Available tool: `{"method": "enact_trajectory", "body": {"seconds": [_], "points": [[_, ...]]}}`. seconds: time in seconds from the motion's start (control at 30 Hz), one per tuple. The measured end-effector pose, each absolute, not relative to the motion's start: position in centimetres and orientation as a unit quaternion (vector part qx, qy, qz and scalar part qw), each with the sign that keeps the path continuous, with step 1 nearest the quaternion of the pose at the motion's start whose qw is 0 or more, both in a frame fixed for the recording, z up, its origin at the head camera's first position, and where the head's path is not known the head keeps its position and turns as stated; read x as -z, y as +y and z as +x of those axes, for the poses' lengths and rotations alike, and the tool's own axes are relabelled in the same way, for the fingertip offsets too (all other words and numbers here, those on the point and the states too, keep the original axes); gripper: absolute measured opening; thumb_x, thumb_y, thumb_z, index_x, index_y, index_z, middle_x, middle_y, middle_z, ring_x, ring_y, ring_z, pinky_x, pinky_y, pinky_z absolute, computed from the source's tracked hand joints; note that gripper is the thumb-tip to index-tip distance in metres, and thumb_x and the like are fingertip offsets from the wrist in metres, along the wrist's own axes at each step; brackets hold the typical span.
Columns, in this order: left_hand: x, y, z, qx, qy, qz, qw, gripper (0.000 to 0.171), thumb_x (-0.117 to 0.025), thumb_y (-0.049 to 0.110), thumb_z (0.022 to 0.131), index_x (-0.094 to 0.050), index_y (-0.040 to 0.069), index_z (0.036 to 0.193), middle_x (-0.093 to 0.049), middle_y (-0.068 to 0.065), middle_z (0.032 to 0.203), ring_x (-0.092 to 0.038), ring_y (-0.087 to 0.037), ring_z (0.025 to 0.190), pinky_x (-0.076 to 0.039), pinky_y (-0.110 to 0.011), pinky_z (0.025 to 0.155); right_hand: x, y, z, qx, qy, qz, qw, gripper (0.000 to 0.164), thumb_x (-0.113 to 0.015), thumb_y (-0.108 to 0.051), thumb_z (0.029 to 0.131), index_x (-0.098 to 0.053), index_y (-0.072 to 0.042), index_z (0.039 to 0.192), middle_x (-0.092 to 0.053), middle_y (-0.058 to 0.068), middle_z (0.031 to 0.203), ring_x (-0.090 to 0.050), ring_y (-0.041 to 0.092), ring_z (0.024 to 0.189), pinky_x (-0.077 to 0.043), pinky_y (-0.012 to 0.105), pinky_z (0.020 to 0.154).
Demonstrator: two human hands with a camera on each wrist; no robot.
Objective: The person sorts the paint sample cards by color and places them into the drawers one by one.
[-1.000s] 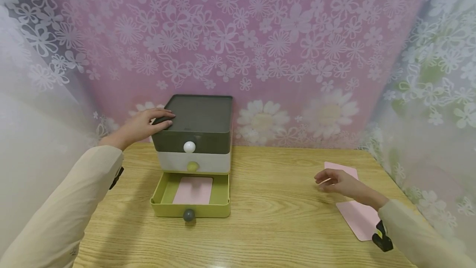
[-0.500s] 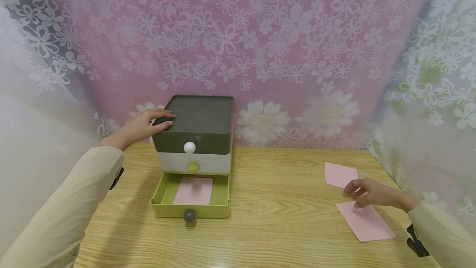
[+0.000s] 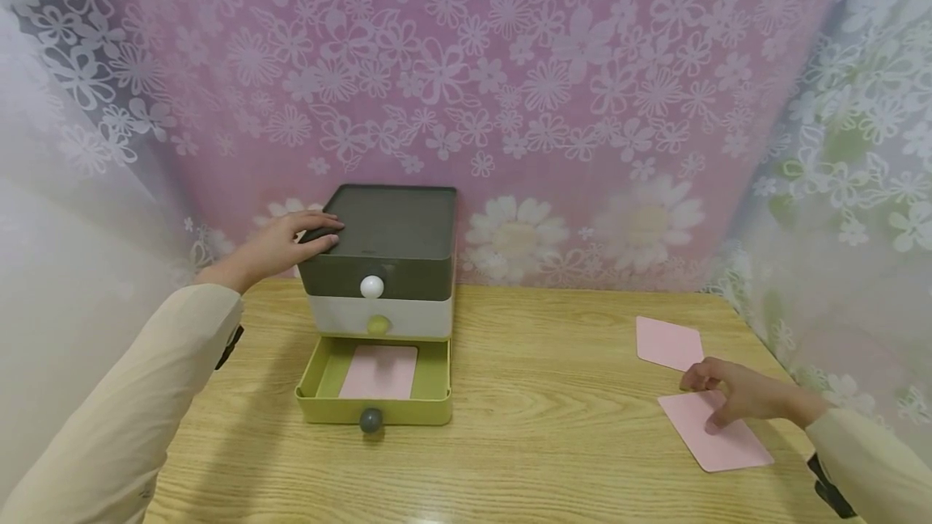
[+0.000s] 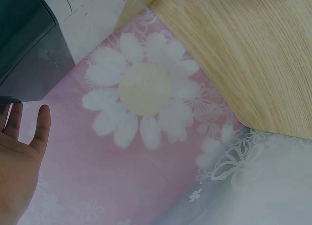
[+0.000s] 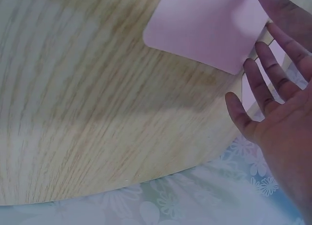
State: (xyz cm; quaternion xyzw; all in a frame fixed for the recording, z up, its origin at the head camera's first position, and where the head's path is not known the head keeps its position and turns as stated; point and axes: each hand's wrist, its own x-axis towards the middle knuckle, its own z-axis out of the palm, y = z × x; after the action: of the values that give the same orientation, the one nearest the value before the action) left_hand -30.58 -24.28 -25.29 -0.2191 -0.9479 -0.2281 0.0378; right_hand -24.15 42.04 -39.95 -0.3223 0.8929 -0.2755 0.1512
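Observation:
My left hand (image 3: pixel 280 249) rests on the left edge of the dark top of a small drawer unit (image 3: pixel 389 221). In the left wrist view its fingertips meet the dark unit. The yellow-green bottom drawer (image 3: pixel 429 411) stands pulled out, with a pink card (image 3: pixel 379 372) lying flat in it. My right hand (image 3: pixel 753 395) is over a second pink card (image 3: pixel 728 447) on the table, fingers near its far edge and thumb over it. In the right wrist view the fingers are spread beside this card (image 5: pixel 204 30); a grip cannot be seen.
Beyond the right hand lies another pink card (image 3: pixel 666 342). The wooden table (image 3: pixel 539 403) ends at flowered curtains (image 3: pixel 510 87) behind and on both sides. The dark upper drawer (image 3: pixel 422 280) and grey-white middle drawer (image 3: pixel 422 318) are closed.
My right hand has moved right and slightly toward me, from above the table left of the cards to the nearer card. The left hand and drawer unit stay put.

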Motion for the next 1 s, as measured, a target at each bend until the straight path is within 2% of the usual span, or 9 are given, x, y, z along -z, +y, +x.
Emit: {"method": "enact_trajectory", "body": {"seconds": [0.2, 0.47, 0.6, 0.7, 0.9, 1.0], "points": [[25.3, -24.2, -30.6, 0.231, -0.946, -0.222, 0.046, 0.046, -0.049, 0.036, 0.094, -0.051, 0.01, 0.131, -0.039, -0.014, 0.142, -0.02, -0.037, 0.138, -0.029, -0.057, 0.103, 40.3, 41.8, -24.3, 0.279, 0.886, -0.336, 0.155, 0.049, -0.078, -0.021, 0.066, -0.051, -0.002, 0.104, -0.052, 0.011, 0.101, -0.047, -0.002, 0.093, -0.042, 0.02, 0.072], [25.3, -24.2, -30.6, 0.229, -0.947, -0.219, 0.042, 0.046, -0.048, 0.037, 0.094, -0.05, 0.01, 0.132, -0.038, -0.013, 0.143, -0.019, -0.036, 0.138, -0.029, -0.056, 0.104, 40.3, 41.6, -24.3, 0.268, 0.891, -0.339, 0.141, 0.047, -0.079, -0.02, 0.064, -0.049, -0.004, 0.097, -0.052, 0.009, 0.098, -0.047, -0.001, 0.089, -0.042, 0.021, 0.069], [25.3, -24.2, -30.6, 0.23, -0.947, -0.219, 0.043, 0.046, -0.049, 0.037, 0.094, -0.05, 0.01, 0.131, -0.039, -0.014, 0.143, -0.019, -0.036, 0.138, -0.029, -0.056, 0.104, 40.4, 41.7, -24.4, 0.27, 0.893, -0.335, 0.129, 0.044, -0.079, -0.014, 0.062, -0.049, -0.005, 0.093, -0.05, 0.005, 0.093, -0.043, 0.001, 0.08, -0.038, 0.021, 0.065], [25.3, -24.2, -30.6, 0.231, -0.947, -0.218, 0.043, 0.046, -0.049, 0.037, 0.094, -0.05, 0.01, 0.131, -0.039, -0.014, 0.143, -0.02, -0.036, 0.138, -0.028, -0.056, 0.104, 40.3, 41.8, -24.5, 0.282, 0.887, -0.343, 0.124, 0.04, -0.077, -0.007, 0.063, -0.049, -0.004, 0.091, -0.048, 0.007, 0.086, -0.041, 0.01, 0.073, -0.035, 0.024, 0.059], [25.3, -24.3, -30.6, 0.229, -0.948, -0.215, 0.041, 0.047, -0.049, 0.039, 0.093, -0.05, 0.012, 0.132, -0.038, -0.012, 0.143, -0.018, -0.035, 0.139, -0.026, -0.057, 0.105, 39.4, 41.9, -24.9, 0.329, 0.855, -0.363, 0.169, 0.028, -0.068, 0.005, 0.069, -0.049, 0.0, 0.09, -0.05, 0.014, 0.085, -0.043, 0.02, 0.068, -0.036, 0.025, 0.052], [25.3, -24.3, -30.6, 0.231, -0.949, -0.213, 0.039, 0.047, -0.049, 0.04, 0.093, -0.05, 0.013, 0.132, -0.037, -0.012, 0.144, -0.018, -0.034, 0.139, -0.026, -0.057, 0.105, 38.9, 41.7, -25.1, 0.329, 0.843, -0.386, 0.181, 0.025, -0.063, 0.011, 0.069, -0.053, -0.002, 0.087, -0.053, 0.014, 0.085, -0.043, 0.023, 0.068, -0.034, 0.025, 0.051]]}}
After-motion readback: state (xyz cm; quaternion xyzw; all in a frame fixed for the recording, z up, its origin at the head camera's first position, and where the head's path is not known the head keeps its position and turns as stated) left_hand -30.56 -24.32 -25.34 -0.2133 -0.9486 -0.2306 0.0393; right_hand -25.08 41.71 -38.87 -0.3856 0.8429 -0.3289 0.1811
